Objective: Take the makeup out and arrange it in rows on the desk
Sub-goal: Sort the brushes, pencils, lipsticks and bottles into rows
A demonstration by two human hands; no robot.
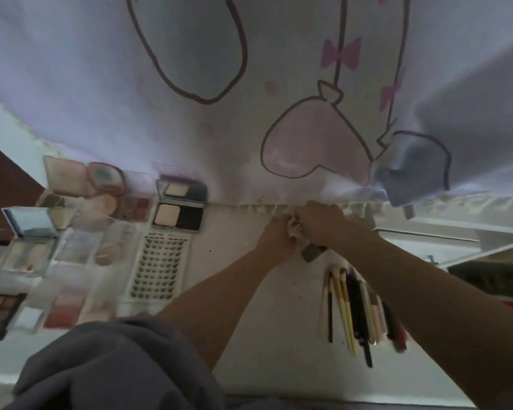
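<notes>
Both hands, left hand (pixel 274 236) and right hand (pixel 320 221), grip one small makeup item (pixel 311 252); next, lay it beside the brushes (pixel 356 309) on the bench (pixel 249 291).

Both bare forearms reach forward from the lower edge of the view and converge near the centre. The left hand (pixel 274 238) sits with its back toward the camera, fingers curled inward out of sight. The right hand (pixel 323 223) lies just beside and partly over it, knuckles up, fingers bent downward. The two hands touch, closed together around something small and pale held between them. The left arm emerges from a dark grey sleeve; the right forearm crosses in from the lower right corner.
</notes>
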